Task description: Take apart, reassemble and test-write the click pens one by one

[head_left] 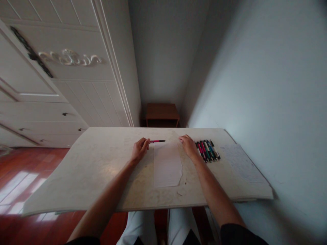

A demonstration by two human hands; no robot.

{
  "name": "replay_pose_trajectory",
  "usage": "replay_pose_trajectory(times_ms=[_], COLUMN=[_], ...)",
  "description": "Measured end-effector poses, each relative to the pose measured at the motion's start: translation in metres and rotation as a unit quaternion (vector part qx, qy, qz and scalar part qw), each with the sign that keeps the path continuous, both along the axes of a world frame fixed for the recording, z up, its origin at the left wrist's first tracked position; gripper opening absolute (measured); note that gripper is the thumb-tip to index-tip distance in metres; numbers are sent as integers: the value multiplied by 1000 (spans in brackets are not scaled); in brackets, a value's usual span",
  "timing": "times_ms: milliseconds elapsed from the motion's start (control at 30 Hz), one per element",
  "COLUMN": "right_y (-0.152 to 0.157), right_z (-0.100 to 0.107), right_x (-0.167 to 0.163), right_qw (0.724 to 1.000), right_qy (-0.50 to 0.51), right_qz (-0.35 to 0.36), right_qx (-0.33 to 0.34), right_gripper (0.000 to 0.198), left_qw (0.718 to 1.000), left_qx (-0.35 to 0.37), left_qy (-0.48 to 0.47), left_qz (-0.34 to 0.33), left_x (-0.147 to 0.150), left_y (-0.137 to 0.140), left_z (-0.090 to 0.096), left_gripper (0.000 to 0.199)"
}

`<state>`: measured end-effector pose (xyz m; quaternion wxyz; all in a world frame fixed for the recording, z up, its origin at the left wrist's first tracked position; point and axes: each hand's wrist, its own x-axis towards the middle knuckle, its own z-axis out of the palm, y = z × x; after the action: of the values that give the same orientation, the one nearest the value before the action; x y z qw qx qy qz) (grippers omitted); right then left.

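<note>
A pink pen with a black end (157, 141) is pinched in my left hand (140, 148); it points right, level above the far edge of a sheet of white paper (167, 166). One right-hand edge of that sheet looks torn. My right hand (188, 145) is beyond the sheet's far right corner, its fingertips pressed together; whether anything small is between them cannot be made out. Just right of this hand lies a row of several pens (208, 150) side by side, in pink, green, blue, black and white.
The white tabletop (102, 163) has stains and a few small scraps near its front edge. Faint handwriting covers a sheet (242, 161) at the right, by the wall (276, 102). A white cabinet (76, 41) stands at left, and a brown wooden box-like stand (162, 110) is beyond the table.
</note>
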<state>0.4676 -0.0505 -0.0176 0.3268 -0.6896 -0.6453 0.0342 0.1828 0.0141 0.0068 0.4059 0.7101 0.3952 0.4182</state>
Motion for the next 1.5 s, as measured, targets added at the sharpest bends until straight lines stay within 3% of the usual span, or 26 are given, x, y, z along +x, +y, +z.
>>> replay_pose_trajectory(times_ms=[300,433,567,867,967,1233,1333,1500], right_y=[0,-1,-2,-5,-6,-8,-9,-8], right_z=[-3,6,18,22,23,23,22,20], right_x=[0,-4,-18,-47,-49,-60,-62,-60], right_qw=[998,993,982,939,925,896,907,942], right_qy=[63,97,159,325,348,403,383,296], right_qz=[-21,-29,6,97,133,148,148,157], right_qx=[24,66,106,-53,-73,-112,-95,-1], right_gripper=[36,29,27,55,56,58,54,45], left_qw=[1000,1000,1000,996,995,997,998,998], left_qx=[0,0,2,-5,-9,3,16,7], left_qy=[10,-3,-11,-11,-13,-8,2,36], left_qz=[0,-2,-24,-87,-94,-80,-68,-56], left_x=[0,0,0,0,1,3,1,0], left_y=[-2,-1,0,0,1,1,-1,-7], left_z=[5,3,1,-5,-7,-6,-2,6], left_gripper=[42,41,42,38,37,40,39,45])
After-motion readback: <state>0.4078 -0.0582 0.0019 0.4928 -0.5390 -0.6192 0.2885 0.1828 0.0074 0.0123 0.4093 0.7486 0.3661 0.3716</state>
